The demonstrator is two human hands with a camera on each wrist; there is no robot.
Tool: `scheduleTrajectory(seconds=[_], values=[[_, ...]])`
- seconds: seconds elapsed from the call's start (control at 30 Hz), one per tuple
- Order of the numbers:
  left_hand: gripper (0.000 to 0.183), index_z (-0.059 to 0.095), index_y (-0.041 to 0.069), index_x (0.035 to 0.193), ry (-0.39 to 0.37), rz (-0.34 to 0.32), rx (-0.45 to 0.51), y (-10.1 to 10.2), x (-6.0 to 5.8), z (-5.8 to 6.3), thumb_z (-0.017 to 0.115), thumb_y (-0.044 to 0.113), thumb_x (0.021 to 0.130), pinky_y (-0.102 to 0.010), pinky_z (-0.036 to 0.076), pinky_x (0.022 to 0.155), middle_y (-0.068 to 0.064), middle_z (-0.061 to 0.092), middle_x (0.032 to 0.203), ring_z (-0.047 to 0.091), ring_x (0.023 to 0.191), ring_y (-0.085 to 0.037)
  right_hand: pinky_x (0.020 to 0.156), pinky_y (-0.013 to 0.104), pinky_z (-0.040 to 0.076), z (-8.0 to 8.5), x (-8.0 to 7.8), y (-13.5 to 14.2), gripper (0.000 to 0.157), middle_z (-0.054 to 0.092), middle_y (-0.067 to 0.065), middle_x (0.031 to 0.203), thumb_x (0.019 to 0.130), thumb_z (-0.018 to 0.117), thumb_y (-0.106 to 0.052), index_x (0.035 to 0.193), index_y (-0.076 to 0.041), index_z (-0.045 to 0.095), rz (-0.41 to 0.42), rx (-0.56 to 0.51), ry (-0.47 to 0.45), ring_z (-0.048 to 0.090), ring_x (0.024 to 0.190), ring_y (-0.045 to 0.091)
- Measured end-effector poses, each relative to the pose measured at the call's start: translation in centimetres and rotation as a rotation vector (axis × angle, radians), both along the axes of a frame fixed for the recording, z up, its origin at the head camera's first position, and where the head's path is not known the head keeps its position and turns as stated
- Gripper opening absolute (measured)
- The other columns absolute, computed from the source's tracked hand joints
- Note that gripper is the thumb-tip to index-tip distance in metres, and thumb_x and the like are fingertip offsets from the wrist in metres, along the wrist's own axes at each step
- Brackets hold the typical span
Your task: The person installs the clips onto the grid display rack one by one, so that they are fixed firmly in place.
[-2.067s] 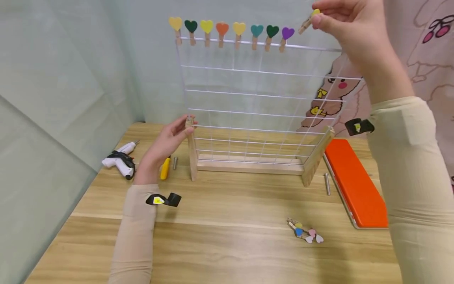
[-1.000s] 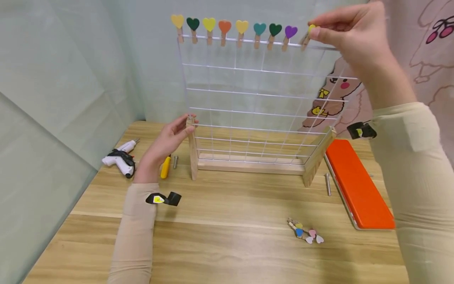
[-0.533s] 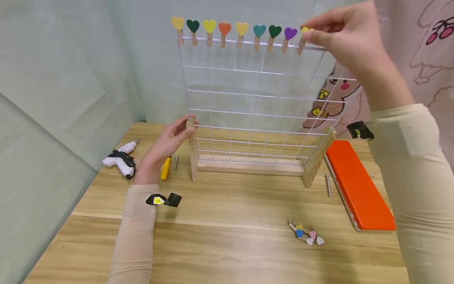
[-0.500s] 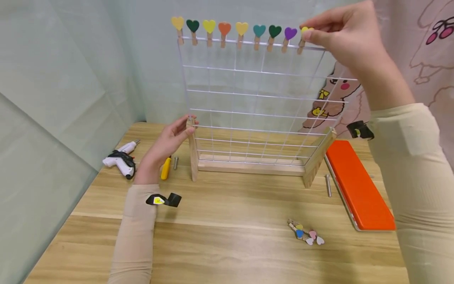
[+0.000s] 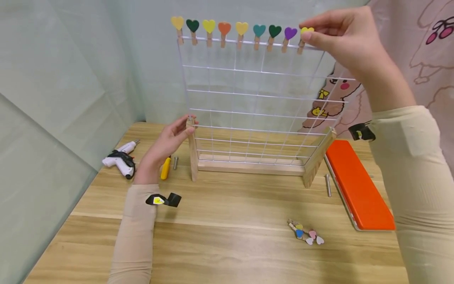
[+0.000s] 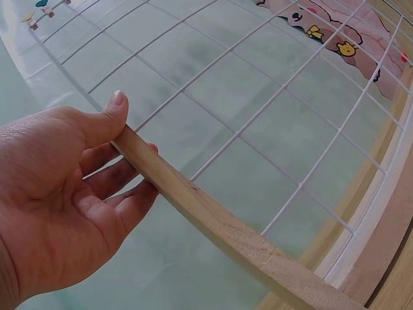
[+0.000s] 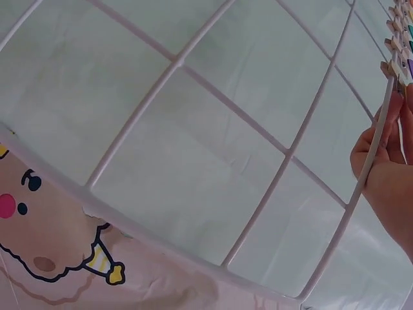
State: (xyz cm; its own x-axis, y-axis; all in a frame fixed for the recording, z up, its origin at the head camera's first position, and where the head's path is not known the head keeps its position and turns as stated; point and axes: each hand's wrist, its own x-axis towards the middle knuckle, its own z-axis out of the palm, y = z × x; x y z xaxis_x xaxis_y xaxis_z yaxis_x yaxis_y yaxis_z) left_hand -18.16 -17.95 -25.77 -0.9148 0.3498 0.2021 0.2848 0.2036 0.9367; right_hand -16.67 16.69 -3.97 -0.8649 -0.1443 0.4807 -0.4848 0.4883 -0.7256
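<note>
A white wire grid (image 5: 257, 94) stands upright in a wooden base (image 5: 248, 167). Several clothespins with coloured hearts, one of them a purple-heart clothespin (image 5: 290, 34), sit in a row along its top wire. At the row's right end my right hand (image 5: 358, 45) pinches a yellow-heart clothespin (image 5: 301, 47), whose lower end is on the wire. My left hand (image 5: 163, 145) grips the top of the left wooden post (image 5: 193, 157). The left wrist view shows the thumb over this post (image 6: 219, 223) and fingers beneath. In the right wrist view the fingertips are partly hidden.
Several loose heart clothespins (image 5: 299, 233) lie on the table (image 5: 213, 244). A glue gun (image 5: 122, 159), a yellow handle (image 5: 165, 169) and a bolt (image 5: 175, 163) lie at left. Another bolt (image 5: 328, 185) and an orange case (image 5: 358, 185) lie right of the stand.
My right hand has brought the yellow-heart clothespin down and left onto the top wire, beside the purple one. Over the last half second it barely moves. My left hand stays on the post.
</note>
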Motion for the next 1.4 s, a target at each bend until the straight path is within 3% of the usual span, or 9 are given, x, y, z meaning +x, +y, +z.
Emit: scheduleTrajectory(seconds=[0.3, 0.4, 0.57, 0.67, 0.8, 0.97, 1.1, 1.23, 1.4], values=[[0.053, 0.029, 0.017, 0.136, -0.024, 0.033, -0.023, -0.5, 0.2, 0.0, 0.046, 0.032, 0.089, -0.038, 0.024, 0.103, -0.007, 0.035, 0.137, 0.025, 0.128, -0.016, 0.067, 0.013, 0.041, -0.8, 0.5, -0.9, 0.034, 0.06, 0.002, 0.09, 0.073, 0.066, -0.023, 0.104, -0.009, 0.064, -0.029, -0.028, 0.046, 0.048, 0.074, 0.012], [0.053, 0.029, 0.016, 0.136, -0.025, 0.036, -0.018, -0.6, 0.3, 0.0, 0.046, 0.033, 0.089, -0.038, 0.024, 0.102, -0.008, 0.035, 0.136, 0.026, 0.128, -0.016, 0.072, 0.014, 0.041, -1.3, 1.0, -1.3, 0.035, 0.057, 0.003, 0.1, 0.073, 0.066, -0.017, 0.108, -0.01, 0.061, -0.026, -0.1, 0.099, 0.049, 0.081, 0.013], [0.054, 0.029, 0.015, 0.136, -0.022, 0.04, -0.011, -0.7, 0.5, 0.0, 0.047, 0.032, 0.089, -0.039, 0.023, 0.102, -0.008, 0.034, 0.137, 0.025, 0.128, -0.016, 0.068, 0.018, 0.044, -4.2, 2.5, -1.4, 0.025, 0.06, 0.011, 0.092, 0.074, 0.065, 0.0, 0.098, 0.003, 0.062, 0.112, -0.318, 0.404, 0.053, 0.075, 0.016], [0.055, 0.028, 0.014, 0.136, -0.022, 0.04, -0.01, -0.6, 0.5, 0.0, 0.047, 0.032, 0.088, -0.039, 0.023, 0.103, -0.008, 0.034, 0.137, 0.025, 0.128, -0.016, 0.057, 0.016, 0.043, -7.6, 3.3, -0.8, 0.019, 0.063, 0.01, 0.079, 0.074, 0.061, 0.008, 0.092, 0.011, 0.061, 0.206, -0.247, 0.501, 0.053, 0.063, 0.014], [0.057, 0.026, 0.014, 0.137, -0.028, 0.046, -0.023, -0.4, 0.3, 0.2, 0.047, 0.034, 0.088, -0.038, 0.023, 0.103, -0.007, 0.031, 0.138, 0.023, 0.128, -0.016, 0.052, 0.016, 0.039, -14.1, 4.3, 0.6, 0.022, 0.062, 0.003, 0.072, 0.072, 0.063, 0.01, 0.094, 0.007, 0.063, 0.254, 0.024, 0.35, 0.049, 0.06, 0.009], [0.056, 0.029, 0.015, 0.136, -0.02, 0.037, -0.029, -0.1, 0.0, 0.3, 0.048, 0.034, 0.088, -0.037, 0.024, 0.103, -0.006, 0.034, 0.137, 0.026, 0.127, -0.015, 0.057, 0.019, 0.042, -22.9, 6.2, 1.9, 0.027, 0.061, -0.008, 0.078, 0.076, 0.066, -0.013, 0.103, -0.012, 0.063, 0.259, 0.401, 0.043, 0.05, 0.068, 0.003], [0.048, 0.034, 0.015, 0.132, -0.003, 0.012, 0.002, -0.1, -0.1, 0.2, 0.047, 0.03, 0.089, -0.037, 0.026, 0.101, -0.008, 0.041, 0.132, 0.033, 0.124, -0.015, 0.067, 0.025, 0.047, -28.3, 8.2, 3.4, 0.033, 0.062, -0.005, 0.094, 0.08, 0.062, -0.024, 0.111, -0.012, 0.058, 0.355, 0.51, -0.203, 0.055, 0.082, 0.007], [0.045, 0.036, 0.015, 0.131, -0.006, 0.003, 0.019, -0.1, -0.1, 0.2, 0.047, 0.029, 0.089, -0.037, 0.027, 0.101, -0.01, 0.041, 0.131, 0.035, 0.122, -0.016, 0.068, 0.025, 0.049, -31.0, 10.1, 5.2, 0.036, 0.057, -0.003, 0.108, 0.082, 0.058, -0.031, 0.115, -0.015, 0.055, 0.367, 0.494, -0.384, 0.056, 0.085, 0.009], [0.045, 0.036, 0.016, 0.131, -0.005, 0.007, 0.019, -0.1, -0.2, 0.2, 0.047, 0.029, 0.089, -0.037, 0.025, 0.102, -0.009, 0.04, 0.132, 0.033, 0.124, -0.015, 0.042, 0.022, 0.046, -31.6, 11.6, 7.0, 0.037, 0.053, 0.001, 0.106, 0.083, 0.057, -0.03, 0.116, -0.016, 0.052, 0.345, 0.411, -0.499, 0.051, 0.048, 0.007]])
